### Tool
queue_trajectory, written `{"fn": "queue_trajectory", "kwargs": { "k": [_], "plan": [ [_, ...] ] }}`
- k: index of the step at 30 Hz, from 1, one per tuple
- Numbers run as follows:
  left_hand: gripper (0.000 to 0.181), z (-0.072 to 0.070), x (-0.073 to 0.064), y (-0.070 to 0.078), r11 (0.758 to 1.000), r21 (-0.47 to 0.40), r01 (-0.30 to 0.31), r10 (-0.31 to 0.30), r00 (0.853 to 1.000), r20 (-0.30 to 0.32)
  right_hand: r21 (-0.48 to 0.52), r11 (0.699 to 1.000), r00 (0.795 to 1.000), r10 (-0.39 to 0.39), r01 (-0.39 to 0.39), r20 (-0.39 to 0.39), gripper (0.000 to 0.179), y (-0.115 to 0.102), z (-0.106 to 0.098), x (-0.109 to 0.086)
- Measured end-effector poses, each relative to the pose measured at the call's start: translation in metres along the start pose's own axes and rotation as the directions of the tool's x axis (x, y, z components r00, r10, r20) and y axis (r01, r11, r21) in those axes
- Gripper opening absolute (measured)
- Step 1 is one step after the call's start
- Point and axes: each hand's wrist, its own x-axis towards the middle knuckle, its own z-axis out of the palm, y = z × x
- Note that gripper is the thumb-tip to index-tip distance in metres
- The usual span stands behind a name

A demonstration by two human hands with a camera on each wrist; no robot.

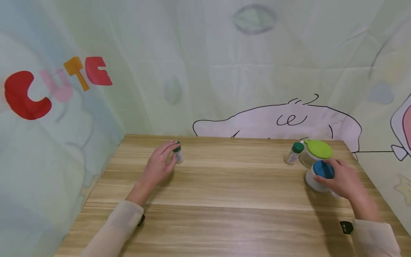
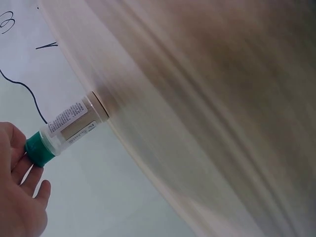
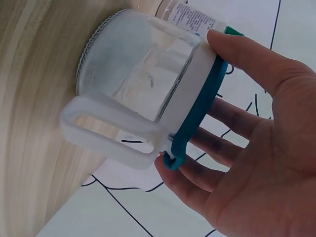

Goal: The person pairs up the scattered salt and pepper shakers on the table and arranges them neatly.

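At the left of the table's far side, my left hand (image 1: 160, 160) holds a small spice bottle (image 1: 178, 157) by its top. The left wrist view shows its green cap (image 2: 39, 149) at the fingers, the clear labelled body standing on the table. On the right, my right hand (image 1: 345, 178) grips a clear glass jar (image 1: 314, 180) around its blue lid (image 1: 323, 169). Thumb and fingers lie on opposite sides of that lid in the right wrist view, where a white handle (image 3: 111, 131) sticks out from the jar.
Behind the blue-lidded jar stands another jar with a lime green lid (image 1: 319, 149). A second green-capped spice bottle (image 1: 293, 154) is just left of it. The wooden table (image 1: 231, 200) ends at a printed cloth backdrop (image 1: 208, 71) behind and at both sides.
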Motion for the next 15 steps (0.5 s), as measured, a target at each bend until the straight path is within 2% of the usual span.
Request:
{"fn": "queue_trajectory", "kwargs": {
  "k": [6,15],
  "plan": [
    [0.036,0.0020,0.0011,0.0018,1.000,-0.012,0.020,-0.020,1.000,-0.001,0.014,1.000,1.000,0.013,-0.012,-0.025,0.093,0.0033,0.0029,-0.0034],
    [0.034,-0.0017,0.0019,0.0071,0.996,-0.004,0.087,-0.087,0.996,0.013,0.035,0.999,0.998,0.036,-0.034,-0.049,0.106,0.0041,0.0085,-0.0041]
  ]
}}
